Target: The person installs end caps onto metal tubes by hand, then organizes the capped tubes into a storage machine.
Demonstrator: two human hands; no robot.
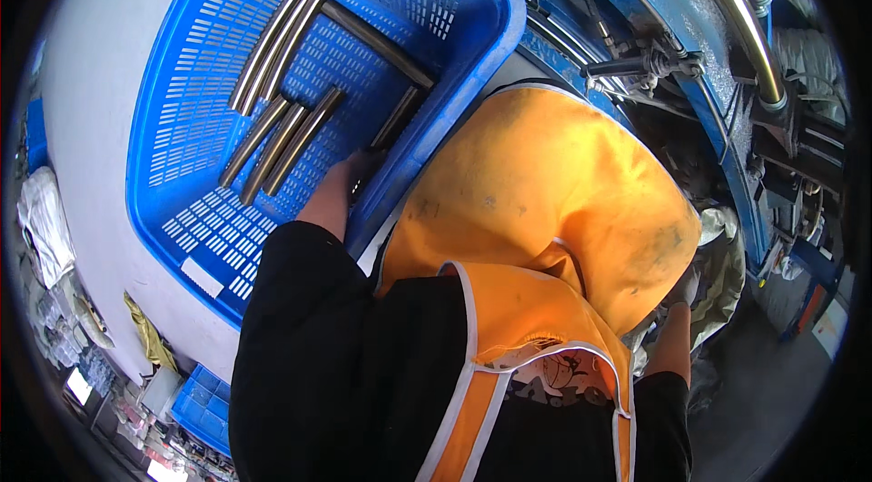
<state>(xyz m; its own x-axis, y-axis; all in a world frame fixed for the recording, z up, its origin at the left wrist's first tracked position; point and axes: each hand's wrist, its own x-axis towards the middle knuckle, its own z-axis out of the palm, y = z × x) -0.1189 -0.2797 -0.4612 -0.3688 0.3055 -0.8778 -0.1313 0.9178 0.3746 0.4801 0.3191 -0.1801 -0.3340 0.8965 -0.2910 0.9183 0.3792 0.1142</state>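
Observation:
My left hand (365,169) is down inside a blue plastic basket (150,132), close to its right wall. Shadow hides its fingers. Just beyond it a short metal tube (397,117) leans along that wall; whether I grip it cannot be told. More metal tubes lie on the basket floor: a near group (280,148), a far group (283,46) and a single slanting tube (380,44). On the right, my right hand (688,286) is low beside a crumpled pale sack (722,278), partly covered by my orange apron (545,182). Its fingers are out of sight.
Blue machinery (718,91) with rods and hoses stands at the upper right, and a thick shiny curved tube (745,14) crosses it. A smaller blue crate (202,407) is at the lower left, near a yellowish cloth (148,334) and a white bag (45,226).

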